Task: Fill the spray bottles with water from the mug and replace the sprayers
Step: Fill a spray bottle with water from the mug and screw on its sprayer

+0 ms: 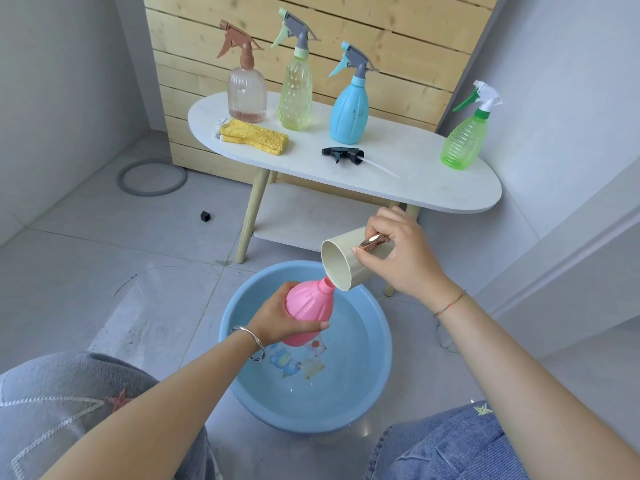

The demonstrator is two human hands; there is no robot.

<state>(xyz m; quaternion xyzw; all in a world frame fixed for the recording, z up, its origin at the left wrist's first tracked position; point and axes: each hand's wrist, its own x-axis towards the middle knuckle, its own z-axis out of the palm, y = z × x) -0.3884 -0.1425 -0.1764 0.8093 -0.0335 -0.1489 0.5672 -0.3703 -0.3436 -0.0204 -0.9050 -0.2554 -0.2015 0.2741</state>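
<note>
Holding the bottle (309, 304) over the basin (311, 420), my left hand (275, 322) wraps its belly; my right hand (401, 261) grips the tipped mug (337, 265) by its handle. Light plastic, probably slippery wet: belly grip suits.

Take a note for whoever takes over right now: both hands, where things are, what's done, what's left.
Left hand grips the pink bottle, sprayer off, tilted over the blue basin.
Right hand holds the mug tipped, rim at the bottle's neck.
Black sprayer lies on the white table.
Done, apparently: clear bottle, yellow-green bottle, blue bottle and green bottle stand there with sprayers on; fill levels unclear.
Left: finish filling the pink bottle, then fit the black sprayer.
</note>
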